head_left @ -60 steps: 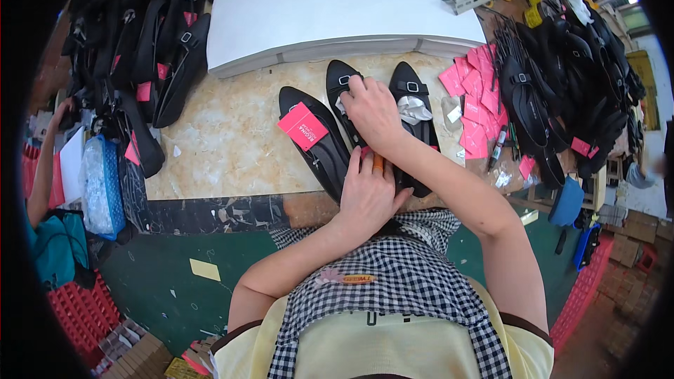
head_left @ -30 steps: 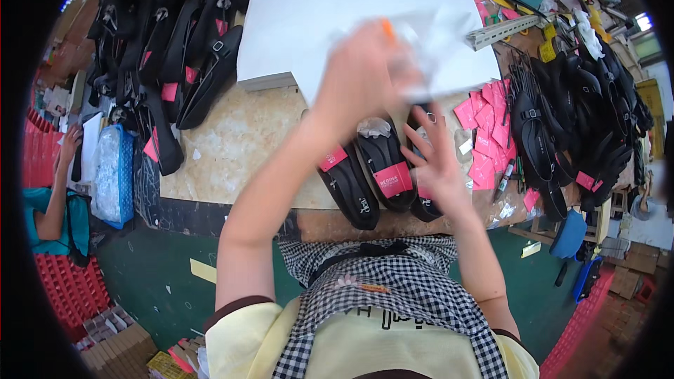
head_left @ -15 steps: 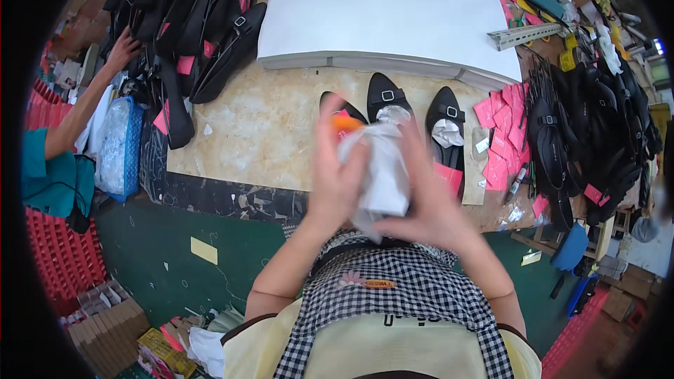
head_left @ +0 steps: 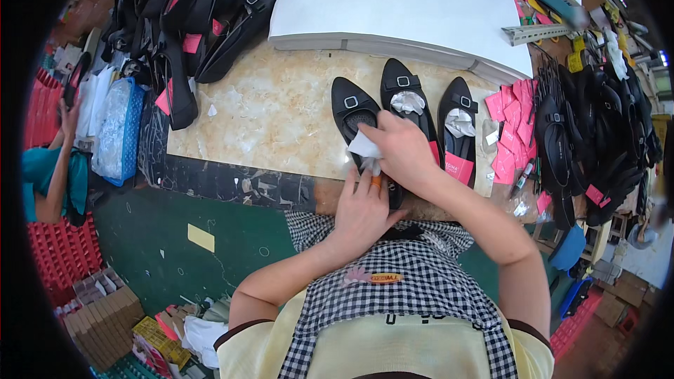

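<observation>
I'm watching the right hand (head_left: 401, 146) now: forearm swinging in from the lower right, elbow bent, back of the hand up, fingers reaching left. Its grip is pinching a piece of white paper (head_left: 363, 145) between thumb and fingers, right over the opening of the leftmost black shoe (head_left: 344, 90). And here's the left hand (head_left: 360, 216), coming up from the lower left, wrist just past the desk (head_left: 246, 112) edge, back upward, fingers pointing away from the body, an orange band (head_left: 376, 182) on one of them. Those fingers lie close together at the paper's lower end, over the shoe's heel half; whether they're pinching, I can't tell from here.

The shoe sits on the desk, toe pointing away from the person and a touch left, long axis running from the heel near the front edge up toward the stack of white sheets (head_left: 400, 7). Beside it, the middle shoe (head_left: 395, 70) leans the same way; the right-hand shoe (head_left: 456, 90) points almost straight away.

Half a second ago both hands were a blur, bunching the paper in front of the shoes; now it's down at the shoe.
</observation>
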The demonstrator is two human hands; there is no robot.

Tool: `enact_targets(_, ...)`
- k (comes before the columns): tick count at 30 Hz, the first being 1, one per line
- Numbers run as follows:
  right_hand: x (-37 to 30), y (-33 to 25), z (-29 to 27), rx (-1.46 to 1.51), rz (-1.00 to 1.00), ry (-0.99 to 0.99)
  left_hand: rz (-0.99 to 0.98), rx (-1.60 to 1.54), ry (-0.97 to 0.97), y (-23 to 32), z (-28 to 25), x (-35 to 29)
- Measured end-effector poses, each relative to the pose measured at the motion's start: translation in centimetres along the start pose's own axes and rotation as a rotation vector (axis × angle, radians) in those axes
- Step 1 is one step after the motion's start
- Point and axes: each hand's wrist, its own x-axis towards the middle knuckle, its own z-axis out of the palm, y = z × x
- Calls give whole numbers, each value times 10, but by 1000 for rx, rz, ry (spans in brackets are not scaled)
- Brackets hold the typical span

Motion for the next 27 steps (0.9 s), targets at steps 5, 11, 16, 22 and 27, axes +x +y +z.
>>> enact_targets(5,30,-23,11,-292,-99,189,3,-1,-105,-2,2,9)
enact_targets(11,28,13,3,-66,34,251,65,36,-5,5,2,16)
enact_targets(16,37,23,-22,65,75,250,177,-4,-32,-12,-19,16)
enact_targets(22,-161,172,-96,-467,831,674,-564,-753,183,-58,-28,22)
enact_targets(27,-268,214,-118,-604,750,618,-550,-1136,93,-71,19,30)
